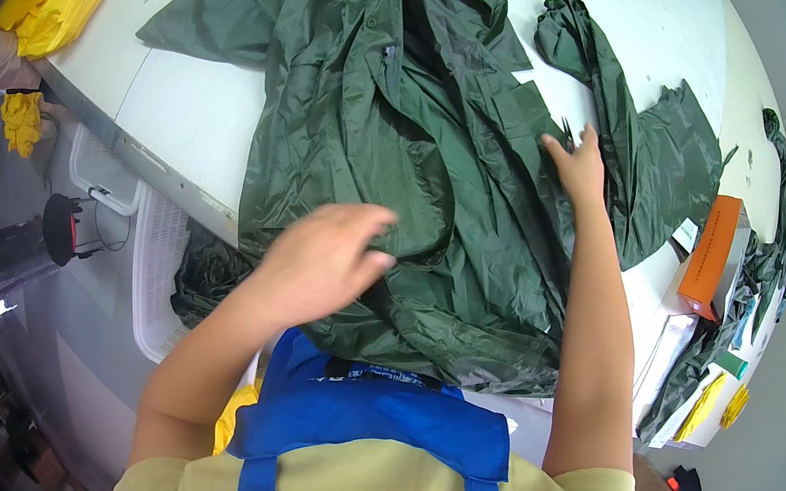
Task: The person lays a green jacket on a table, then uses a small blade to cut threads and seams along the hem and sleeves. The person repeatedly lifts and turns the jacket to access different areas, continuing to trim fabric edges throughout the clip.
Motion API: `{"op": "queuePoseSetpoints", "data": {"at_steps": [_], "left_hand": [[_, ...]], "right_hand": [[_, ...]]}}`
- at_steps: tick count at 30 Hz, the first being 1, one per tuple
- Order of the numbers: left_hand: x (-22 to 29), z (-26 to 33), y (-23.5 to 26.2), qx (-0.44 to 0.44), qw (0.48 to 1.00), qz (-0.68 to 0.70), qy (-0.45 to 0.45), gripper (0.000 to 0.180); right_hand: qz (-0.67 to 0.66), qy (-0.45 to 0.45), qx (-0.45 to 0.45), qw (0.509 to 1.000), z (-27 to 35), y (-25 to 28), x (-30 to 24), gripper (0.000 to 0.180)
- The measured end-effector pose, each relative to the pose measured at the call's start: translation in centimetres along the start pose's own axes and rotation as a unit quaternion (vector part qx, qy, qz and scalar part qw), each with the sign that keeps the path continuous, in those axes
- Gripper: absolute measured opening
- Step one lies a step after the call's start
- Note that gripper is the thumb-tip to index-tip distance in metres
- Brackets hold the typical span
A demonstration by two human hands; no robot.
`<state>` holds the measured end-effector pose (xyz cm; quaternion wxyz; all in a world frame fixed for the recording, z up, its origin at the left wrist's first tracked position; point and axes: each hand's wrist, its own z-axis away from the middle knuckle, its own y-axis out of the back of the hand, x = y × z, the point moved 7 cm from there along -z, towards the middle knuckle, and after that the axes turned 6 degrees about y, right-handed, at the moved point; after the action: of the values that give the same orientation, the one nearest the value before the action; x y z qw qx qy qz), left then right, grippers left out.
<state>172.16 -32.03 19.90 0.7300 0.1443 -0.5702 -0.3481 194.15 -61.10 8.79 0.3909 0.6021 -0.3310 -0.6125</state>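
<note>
As the head view shows, the green coat (328,136) lies on the table (191,107), spread open, its creases not yet smoothed; my left hand (320,261) looks loose, empty; whether my right hand (582,169) grips the dark pointed tool (567,129), I cannot tell

Dark green coat (329,126), shiny, creased, loosely spread, lying on white table (191,107)

Garment (331,116) on table (189,111), basket (152,262) apparently below
</note>
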Motion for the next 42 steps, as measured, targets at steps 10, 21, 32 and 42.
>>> {"op": "queuePoseSetpoints", "data": {"at_steps": [10, 21, 32, 42], "left_hand": [[-4.0, -17.7, -10.8, 0.131, 0.787, 0.507, 0.326, 0.058], [1.4, -8.4, -5.5, 0.019, 0.573, 0.817, 0.068, 0.045], [1.2, -4.4, -4.8, -0.018, 0.599, 0.795, 0.101, 0.044], [-0.8, -2.5, -5.0, 0.023, 0.615, 0.778, 0.123, 0.054]], "right_hand": [[0.003, 0.168, -0.217, 0.961, -6.3, -4.9, -7.2, 0.056], [-0.359, 0.14, 0.074, 0.92, 2.2, 9.1, -5.8, 0.016], [-0.305, 0.312, 0.076, 0.897, 10.4, 12.7, -6.6, 0.032], [-0.183, 0.323, 0.159, 0.915, 15.6, 12.7, -8.8, 0.028]]}}
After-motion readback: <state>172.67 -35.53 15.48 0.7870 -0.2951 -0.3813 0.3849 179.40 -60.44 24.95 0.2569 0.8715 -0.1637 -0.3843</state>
